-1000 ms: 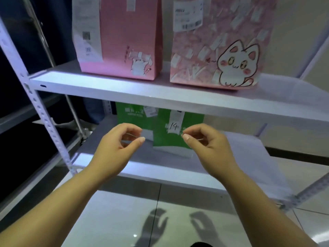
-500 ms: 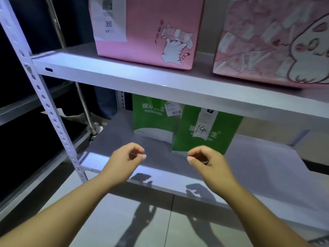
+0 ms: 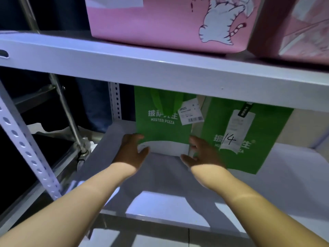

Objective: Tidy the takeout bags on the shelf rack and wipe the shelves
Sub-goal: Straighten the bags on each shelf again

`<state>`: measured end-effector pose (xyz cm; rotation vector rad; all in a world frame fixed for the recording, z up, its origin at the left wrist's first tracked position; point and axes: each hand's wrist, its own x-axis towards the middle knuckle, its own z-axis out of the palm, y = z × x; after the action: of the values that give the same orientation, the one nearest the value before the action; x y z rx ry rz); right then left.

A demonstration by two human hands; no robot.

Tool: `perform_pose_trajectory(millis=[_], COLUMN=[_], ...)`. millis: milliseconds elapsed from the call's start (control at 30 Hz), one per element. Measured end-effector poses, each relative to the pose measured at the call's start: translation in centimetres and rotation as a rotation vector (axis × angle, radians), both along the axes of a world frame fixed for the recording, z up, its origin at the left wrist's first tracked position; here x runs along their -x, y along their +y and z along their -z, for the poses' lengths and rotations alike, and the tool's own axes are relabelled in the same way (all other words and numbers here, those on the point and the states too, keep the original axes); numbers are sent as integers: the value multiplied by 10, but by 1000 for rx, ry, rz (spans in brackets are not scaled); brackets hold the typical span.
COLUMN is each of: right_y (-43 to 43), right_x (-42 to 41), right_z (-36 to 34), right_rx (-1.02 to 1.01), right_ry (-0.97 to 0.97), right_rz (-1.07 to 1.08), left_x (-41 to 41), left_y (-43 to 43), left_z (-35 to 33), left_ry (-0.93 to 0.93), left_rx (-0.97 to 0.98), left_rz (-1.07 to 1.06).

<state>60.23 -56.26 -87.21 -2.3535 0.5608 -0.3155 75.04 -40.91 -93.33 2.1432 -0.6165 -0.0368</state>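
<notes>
1. Now both hands are reaching in under the upper shelf (image 3: 160, 72) and clasping a green bag (image 3: 160, 132) between them.
2. Left hand (image 3: 130, 152) is gripping the bag's lower left corner, with the fingers curling round the side edge and the thumb lying on the white front band.
3. Right hand (image 3: 203, 155) is gripping the lower right corner, with the thumb lying at the front bottom edge and the fingers curling against the side.
4. Green bag is standing upright on the lower shelf (image 3: 276, 189), directly between the two hands, with a tag (image 3: 191, 111) hanging above the right hand.
5. Second bag (image 3: 258, 139), also green, is standing just right of the right hand and bearing a slip (image 3: 236, 132) marked 14.
6. Pink bag (image 3: 160, 24) is sitting on the upper shelf, well above both hands, and the other pink bag (image 3: 293, 32) is sitting above and right of the right hand.
</notes>
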Motion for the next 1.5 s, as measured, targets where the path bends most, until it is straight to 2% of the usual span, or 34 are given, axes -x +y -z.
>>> perform_pose_trajectory(millis=[133, 267, 400, 500, 667, 933, 1067, 1233, 1333, 1500], right_y=[10, 7, -1, -3, -2, 22, 31, 36, 34, 28], right_x=[-24, -44, -60, -66, -60, -40, -29, -9, -2, 0], right_z=[14, 26, 31, 33, 36, 47, 52, 58, 60, 60], right_rx=[108, 132, 60, -31, -71, -133, -238, -262, -260, -306], right_ry=[42, 110, 114, 76, 23, -15, -45, -65, -84, -110], right_rz=[-5, 40, 106, 107, 111, 119, 124, 54, 37, 27], left_x=[-38, -62, -71, -71, -71, -41, -21, 2, 11, 15], left_y=[3, 1, -8, -12, -3, 28, 42, 63, 68, 67], left_z=[12, 20, 20, 21, 21, 26, 28, 26, 24, 23], left_ry=[-60, -53, 6, 80, 222, 235, 213, 220, 160, 129], left_rx=[-78, -99, 43, 88, 247, 410, 491, 425, 350, 306], left_rz=[-11, 58, 159, 162, 160, 40, -49, -6, 10, -37])
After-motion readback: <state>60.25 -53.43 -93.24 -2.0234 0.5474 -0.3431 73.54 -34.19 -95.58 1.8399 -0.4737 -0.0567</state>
